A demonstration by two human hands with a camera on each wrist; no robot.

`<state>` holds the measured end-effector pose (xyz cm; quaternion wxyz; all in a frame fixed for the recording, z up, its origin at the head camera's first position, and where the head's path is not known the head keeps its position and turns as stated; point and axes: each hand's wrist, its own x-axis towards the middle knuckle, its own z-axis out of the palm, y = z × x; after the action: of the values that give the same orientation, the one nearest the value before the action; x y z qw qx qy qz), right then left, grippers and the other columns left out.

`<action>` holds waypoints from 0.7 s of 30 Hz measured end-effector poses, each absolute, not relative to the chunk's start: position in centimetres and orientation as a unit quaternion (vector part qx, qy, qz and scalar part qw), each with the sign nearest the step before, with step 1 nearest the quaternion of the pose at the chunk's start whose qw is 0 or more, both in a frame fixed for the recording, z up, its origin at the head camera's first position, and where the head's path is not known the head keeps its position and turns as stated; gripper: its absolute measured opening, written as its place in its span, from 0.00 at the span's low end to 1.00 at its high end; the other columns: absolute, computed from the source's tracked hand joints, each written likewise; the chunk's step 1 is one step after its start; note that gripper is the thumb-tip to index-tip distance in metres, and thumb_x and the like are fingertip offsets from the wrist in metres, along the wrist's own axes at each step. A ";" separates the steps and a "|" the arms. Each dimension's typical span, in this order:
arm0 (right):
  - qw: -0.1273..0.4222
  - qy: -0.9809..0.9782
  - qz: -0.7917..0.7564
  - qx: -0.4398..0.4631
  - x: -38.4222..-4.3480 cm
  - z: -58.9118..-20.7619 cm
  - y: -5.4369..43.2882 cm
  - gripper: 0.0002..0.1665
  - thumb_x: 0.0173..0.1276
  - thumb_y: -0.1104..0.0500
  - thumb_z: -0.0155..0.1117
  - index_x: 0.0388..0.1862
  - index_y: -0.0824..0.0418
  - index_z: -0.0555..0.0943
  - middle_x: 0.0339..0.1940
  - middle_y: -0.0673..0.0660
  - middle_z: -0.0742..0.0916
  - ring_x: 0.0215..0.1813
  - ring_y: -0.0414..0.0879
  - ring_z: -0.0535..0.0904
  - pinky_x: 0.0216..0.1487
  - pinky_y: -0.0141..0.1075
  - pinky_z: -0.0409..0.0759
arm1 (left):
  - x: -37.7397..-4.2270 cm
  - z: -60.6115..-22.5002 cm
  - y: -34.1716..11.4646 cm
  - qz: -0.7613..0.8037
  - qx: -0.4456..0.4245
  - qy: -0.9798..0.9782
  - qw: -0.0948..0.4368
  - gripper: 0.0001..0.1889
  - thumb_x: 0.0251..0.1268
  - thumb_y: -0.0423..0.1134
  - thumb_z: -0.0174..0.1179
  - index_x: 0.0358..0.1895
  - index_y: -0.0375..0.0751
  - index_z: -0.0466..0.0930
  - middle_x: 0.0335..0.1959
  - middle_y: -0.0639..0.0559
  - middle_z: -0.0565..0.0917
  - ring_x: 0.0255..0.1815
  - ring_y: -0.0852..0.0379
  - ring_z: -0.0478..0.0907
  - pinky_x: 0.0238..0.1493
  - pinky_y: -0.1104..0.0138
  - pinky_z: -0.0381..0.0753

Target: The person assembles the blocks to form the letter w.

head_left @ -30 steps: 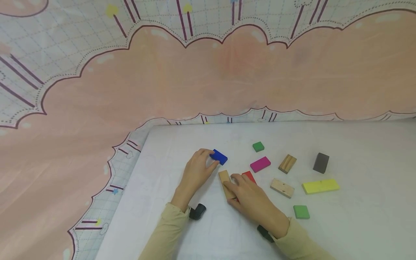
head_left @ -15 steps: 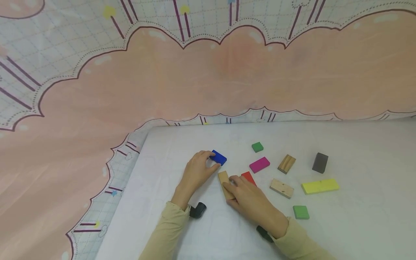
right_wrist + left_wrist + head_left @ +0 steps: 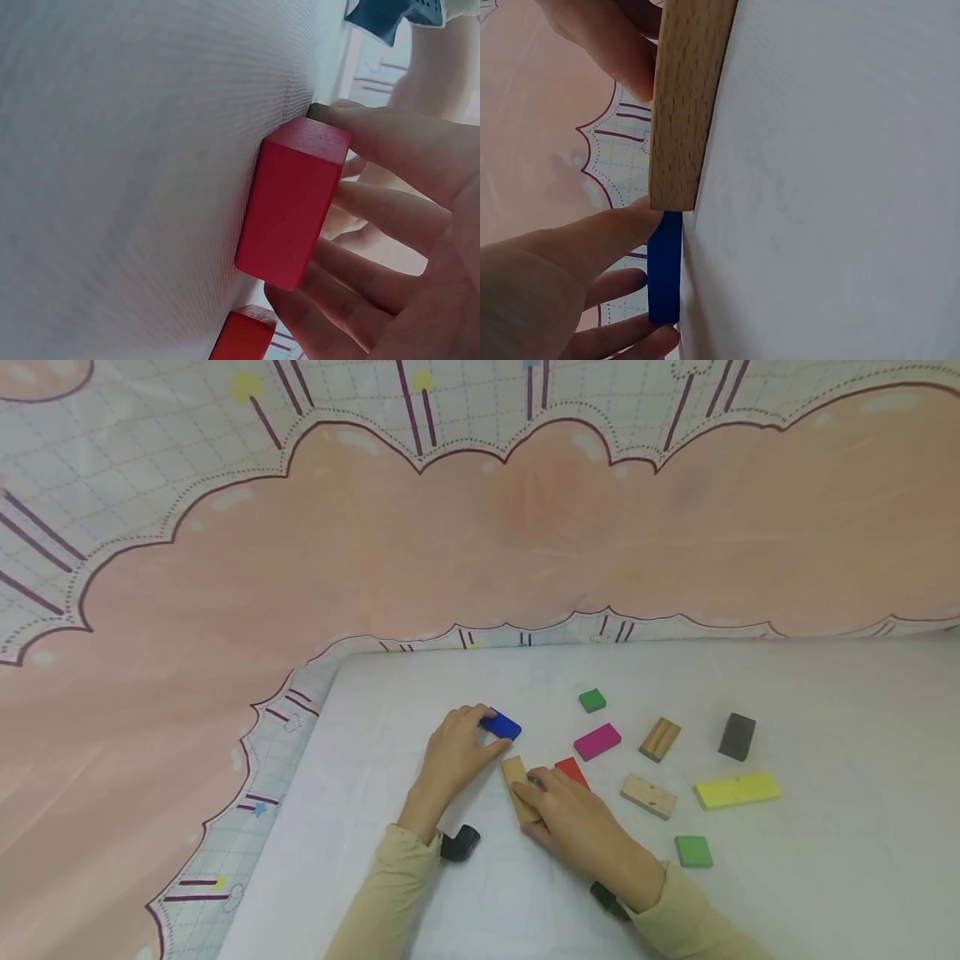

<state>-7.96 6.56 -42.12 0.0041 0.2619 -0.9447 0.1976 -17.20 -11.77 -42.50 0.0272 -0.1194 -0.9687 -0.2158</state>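
Note:
On the white tabletop, my left hand (image 3: 457, 752) pinches a small blue block (image 3: 501, 725) by its ends, thumb at one end and fingers at the other in the left wrist view. My right hand (image 3: 577, 827) holds a plain wooden block (image 3: 517, 781), which lies flat with one end close to the blue one. Beside the right fingers lies a red block (image 3: 572, 772). In the right wrist view a red block (image 3: 292, 202) stands large before the palm, and another red block (image 3: 244, 337) shows lower down. Part of the wooden block is hidden under the right hand.
Rightward lie a magenta block (image 3: 597, 742), a grooved wooden block (image 3: 660, 740), a pale wooden block (image 3: 648, 796), a yellow block (image 3: 738, 791) and a dark grey block (image 3: 737, 737). Green blocks lie at the back (image 3: 592, 700) and front. A patterned curtain (image 3: 450, 552) hangs behind the table.

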 end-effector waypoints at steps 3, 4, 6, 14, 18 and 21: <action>0.002 -0.945 0.195 0.261 -8.0 -42.1 6.5 0.27 0.60 0.52 0.76 0.58 0.58 0.83 0.56 0.61 0.82 0.54 0.52 0.80 0.54 0.45 0.84 | -17.2 -42.6 -11.7 -0.216 -0.120 -0.969 0.033 0.25 0.58 0.53 0.71 0.55 0.44 0.80 0.55 0.45 0.83 0.58 0.46 0.78 0.56 0.53 0.80; 0.002 -0.945 0.195 0.262 -7.9 -42.1 6.5 0.27 0.60 0.53 0.76 0.58 0.58 0.83 0.56 0.61 0.82 0.54 0.52 0.80 0.54 0.45 0.84 | -17.2 -42.7 -11.7 -0.216 -0.121 -0.968 0.037 0.25 0.58 0.53 0.71 0.55 0.44 0.80 0.55 0.45 0.83 0.57 0.46 0.78 0.56 0.53 0.80; 0.003 -0.945 0.195 0.263 -8.0 -42.2 6.5 0.27 0.60 0.53 0.76 0.58 0.58 0.83 0.56 0.61 0.82 0.54 0.52 0.80 0.54 0.44 0.84 | -17.2 -42.7 -11.7 -0.214 -0.123 -0.968 0.041 0.25 0.57 0.53 0.71 0.54 0.44 0.80 0.55 0.45 0.83 0.56 0.46 0.78 0.55 0.53 0.80; 0.006 -0.943 0.197 0.268 -8.1 -42.2 6.5 0.27 0.60 0.54 0.76 0.58 0.59 0.84 0.55 0.61 0.83 0.52 0.51 0.80 0.52 0.43 0.85 | -17.3 -43.1 -11.7 -0.198 -0.124 -0.971 0.049 0.25 0.58 0.55 0.71 0.53 0.44 0.81 0.53 0.46 0.84 0.53 0.47 0.78 0.53 0.54 0.80; 0.005 -0.943 0.201 0.266 -8.1 -42.1 6.5 0.27 0.59 0.54 0.76 0.57 0.59 0.84 0.55 0.61 0.83 0.52 0.50 0.80 0.52 0.43 0.85 | -17.3 -43.1 -11.7 -0.195 -0.126 -0.971 0.050 0.24 0.58 0.54 0.70 0.53 0.44 0.81 0.53 0.46 0.84 0.53 0.47 0.78 0.52 0.55 0.80; 0.001 -0.943 0.205 0.262 -8.0 -41.9 6.5 0.27 0.59 0.54 0.76 0.57 0.60 0.84 0.55 0.61 0.82 0.53 0.51 0.80 0.53 0.43 0.85 | -17.4 -43.0 -11.7 -0.196 -0.131 -0.971 0.047 0.24 0.59 0.53 0.70 0.54 0.43 0.81 0.54 0.46 0.84 0.54 0.47 0.78 0.54 0.55 0.80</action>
<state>-8.04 6.52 -41.95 0.0014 0.2624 -0.9429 0.2051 -17.36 -11.71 -42.97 0.0471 -0.1315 -0.9707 -0.1956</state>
